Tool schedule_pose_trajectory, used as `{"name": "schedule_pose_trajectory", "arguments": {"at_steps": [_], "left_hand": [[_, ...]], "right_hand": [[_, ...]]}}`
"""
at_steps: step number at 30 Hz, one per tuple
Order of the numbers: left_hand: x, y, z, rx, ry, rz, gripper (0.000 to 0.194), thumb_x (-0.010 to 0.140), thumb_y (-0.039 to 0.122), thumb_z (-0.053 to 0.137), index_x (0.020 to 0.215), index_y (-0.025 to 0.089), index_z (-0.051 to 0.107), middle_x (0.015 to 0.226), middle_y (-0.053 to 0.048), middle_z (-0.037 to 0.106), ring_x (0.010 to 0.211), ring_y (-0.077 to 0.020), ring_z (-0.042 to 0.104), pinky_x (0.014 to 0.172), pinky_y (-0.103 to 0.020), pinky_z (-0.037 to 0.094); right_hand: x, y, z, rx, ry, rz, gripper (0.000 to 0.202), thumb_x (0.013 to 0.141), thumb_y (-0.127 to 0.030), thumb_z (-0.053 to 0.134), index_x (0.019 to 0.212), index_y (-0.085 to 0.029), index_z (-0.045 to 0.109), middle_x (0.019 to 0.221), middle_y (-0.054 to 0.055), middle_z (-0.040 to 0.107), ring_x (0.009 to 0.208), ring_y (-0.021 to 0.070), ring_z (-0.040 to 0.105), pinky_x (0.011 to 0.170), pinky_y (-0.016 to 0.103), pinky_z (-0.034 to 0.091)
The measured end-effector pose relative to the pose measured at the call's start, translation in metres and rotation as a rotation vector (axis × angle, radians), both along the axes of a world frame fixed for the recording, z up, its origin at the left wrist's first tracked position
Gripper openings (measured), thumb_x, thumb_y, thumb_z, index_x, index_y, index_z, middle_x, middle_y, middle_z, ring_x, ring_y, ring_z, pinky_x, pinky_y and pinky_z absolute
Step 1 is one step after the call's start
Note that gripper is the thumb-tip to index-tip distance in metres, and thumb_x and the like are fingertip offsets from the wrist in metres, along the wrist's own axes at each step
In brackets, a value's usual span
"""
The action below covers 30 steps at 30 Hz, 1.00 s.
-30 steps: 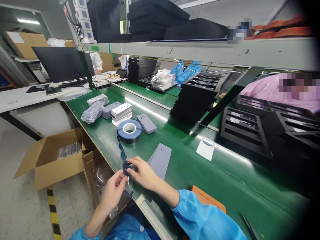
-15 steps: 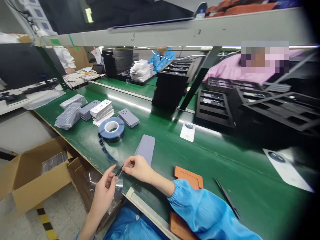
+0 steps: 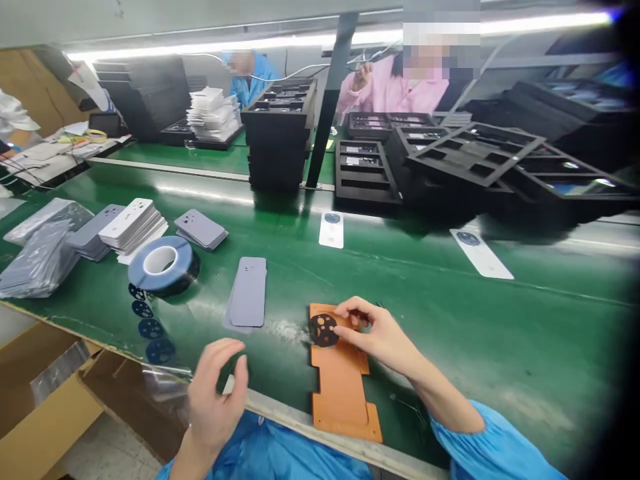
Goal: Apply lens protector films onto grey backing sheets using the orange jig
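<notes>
Orange and flat, the plate lies with its long side running from the near edge of the green table toward the back. One black round piece, with holes in it, is at the far end of the plate, over its left part. The right hand comes to it from the right side. Its thumb tip touches the right rim of the round piece, and the pointing finger is just by the top of that rim. The finger and thumb are only a little bit apart. I cannot tell if they pinch the piece or just touch it, or if it lies all flat on the plate.

The left hand is well apart from the plate, on its left, close to the table's near edge. It is open, with the thumb and fingers curved like a big C, and it holds nothing that I can see. So the right hand is much nearer to the round piece.

Two grey cards lie past the left hand, one partly on the other. Farther left is a blue roll, with a strip of dark round pieces coming down from it toward the near edge.
</notes>
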<state>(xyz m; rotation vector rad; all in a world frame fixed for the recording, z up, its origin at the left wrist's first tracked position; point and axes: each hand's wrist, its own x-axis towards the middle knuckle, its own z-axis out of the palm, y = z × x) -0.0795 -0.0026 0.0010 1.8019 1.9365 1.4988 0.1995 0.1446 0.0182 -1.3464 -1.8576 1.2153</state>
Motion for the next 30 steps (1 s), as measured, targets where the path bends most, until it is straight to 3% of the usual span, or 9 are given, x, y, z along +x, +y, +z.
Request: {"name": "schedule_pose_trajectory", "arguments": {"at_steps": [2,4,6,9,19,30], "left_hand": [[0.022,0.026,0.000,-0.226,-0.168,-0.137,0.008,0.092,0.022,0.061,0.094,0.022,0.068,0.088,-0.004,0.071,0.074,-0.0176,0.066,0.072,-0.032,0.054],[0.045,0.053,-0.003,-0.422,-0.325,-0.227,0.009,0.090,0.027,0.062,0.091,0.019,0.067,0.081,-0.004,0.070,0.067,-0.0155,0.064,0.060,-0.026,0.049],[0.065,0.076,-0.009,-0.555,-0.402,-0.308,0.009,0.086,0.026,0.062,0.090,0.018,0.065,0.081,-0.004,0.069,0.069,-0.0148,0.064,0.057,-0.024,0.046],[0.084,0.097,-0.017,-0.623,-0.407,-0.362,0.006,0.080,0.020,0.063,0.086,0.018,0.062,0.078,-0.001,0.066,0.070,-0.0135,0.062,0.060,-0.022,0.044],[0.091,0.108,-0.024,-0.664,-0.386,-0.335,0.008,0.079,0.022,0.064,0.087,0.019,0.062,0.072,0.003,0.058,0.066,-0.0119,0.055,0.060,-0.022,0.041],[0.095,0.108,-0.023,-0.634,-0.284,-0.312,0.010,0.080,0.027,0.065,0.075,0.020,0.059,0.069,0.004,0.054,0.064,-0.0114,0.051,0.061,-0.023,0.038]], "right_hand": [[0.015,-0.002,-0.014,-0.009,-0.040,-0.044,0.025,0.080,-0.041,0.073,0.090,-0.019,0.067,0.075,-0.002,0.058,0.070,0.0150,0.050,0.066,0.030,0.044],[0.021,-0.004,-0.028,-0.014,-0.054,-0.081,0.024,0.081,-0.039,0.071,0.090,-0.018,0.066,0.076,-0.002,0.057,0.070,0.0148,0.049,0.066,0.029,0.042],[0.023,-0.006,-0.036,-0.001,-0.062,-0.107,0.022,0.080,-0.037,0.070,0.092,-0.019,0.065,0.078,-0.001,0.057,0.070,0.0146,0.049,0.066,0.029,0.041],[0.022,-0.007,-0.039,-0.005,-0.033,-0.109,0.020,0.080,-0.035,0.069,0.091,-0.020,0.063,0.078,-0.002,0.056,0.070,0.0147,0.048,0.066,0.030,0.041],[0.024,-0.010,-0.037,-0.043,0.033,-0.112,0.014,0.081,-0.032,0.068,0.087,-0.022,0.061,0.077,-0.002,0.055,0.071,0.0159,0.047,0.067,0.031,0.040],[0.024,-0.011,-0.041,0.006,0.013,-0.095,0.007,0.083,-0.025,0.064,0.088,-0.022,0.060,0.080,-0.001,0.055,0.073,0.0159,0.049,0.068,0.031,0.040]]}}
